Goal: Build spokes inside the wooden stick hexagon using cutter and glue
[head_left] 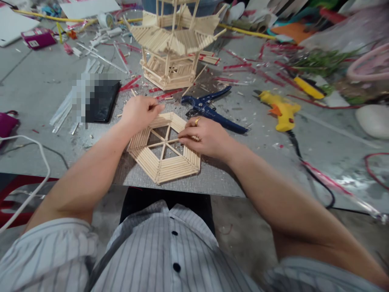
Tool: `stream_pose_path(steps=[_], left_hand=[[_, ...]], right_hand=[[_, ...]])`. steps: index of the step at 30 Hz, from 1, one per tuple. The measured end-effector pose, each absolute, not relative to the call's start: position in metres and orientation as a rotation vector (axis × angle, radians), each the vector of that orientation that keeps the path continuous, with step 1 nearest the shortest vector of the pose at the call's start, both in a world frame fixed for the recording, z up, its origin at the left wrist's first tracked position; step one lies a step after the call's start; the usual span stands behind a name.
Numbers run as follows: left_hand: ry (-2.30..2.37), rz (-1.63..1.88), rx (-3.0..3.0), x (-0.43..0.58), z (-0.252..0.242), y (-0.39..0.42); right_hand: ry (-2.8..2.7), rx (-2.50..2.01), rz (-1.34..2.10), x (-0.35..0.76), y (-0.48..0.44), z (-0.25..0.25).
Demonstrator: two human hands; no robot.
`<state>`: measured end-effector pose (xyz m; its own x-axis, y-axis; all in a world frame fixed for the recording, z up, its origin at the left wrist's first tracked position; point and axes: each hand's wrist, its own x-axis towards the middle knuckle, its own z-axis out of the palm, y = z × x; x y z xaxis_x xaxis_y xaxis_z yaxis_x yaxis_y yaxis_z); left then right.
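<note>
A flat hexagonal frame of thin wooden sticks [174, 167] lies near the table's front edge, with stick spokes crossing its open middle. My right hand [209, 136], a ring on one finger, is over the frame's right side. Its fingertips pinch the end of a wooden stick [172, 141] that runs to the centre. Over the far left corner, my left hand [141, 111] has thumb and fingers pressed together. Whatever those left fingers hold is too small or hidden to make out. Blue pliers [209, 106] rest just beyond my right hand.
A pagoda-like stick model [170, 52] stands behind the frame. To the left lie a dark phone [105, 101] and clear glue sticks [65, 99]. A yellow glue gun [279, 109] with a black cord is at right. Red plastic strips and scraps litter the table [231, 170].
</note>
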<state>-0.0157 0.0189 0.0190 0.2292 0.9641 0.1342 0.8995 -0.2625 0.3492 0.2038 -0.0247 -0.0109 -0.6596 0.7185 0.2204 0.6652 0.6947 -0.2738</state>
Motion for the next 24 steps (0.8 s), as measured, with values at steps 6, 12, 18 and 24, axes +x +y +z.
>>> stream_pose_path(steps=[6, 12, 18, 24], left_hand=[[1.749, 0.477, 2.276, -0.019, 0.016, 0.023], [1.811, 0.424, 2.295, -0.020, 0.018, 0.023], [1.897, 0.495, 2.249, -0.018, 0.017, 0.021], [1.926, 0.439, 2.242, -0.017, 0.019, 0.021]], right_hand=[[-2.630, -1.181, 0.196, 0.198, -0.026, -0.007], [-2.685, -1.328, 0.052, 0.196, -0.030, 0.001], [-2.646, -1.518, -0.070, 0.191, -0.035, -0.001], [-2.476, -1.505, 0.105, 0.203, -0.026, 0.002]])
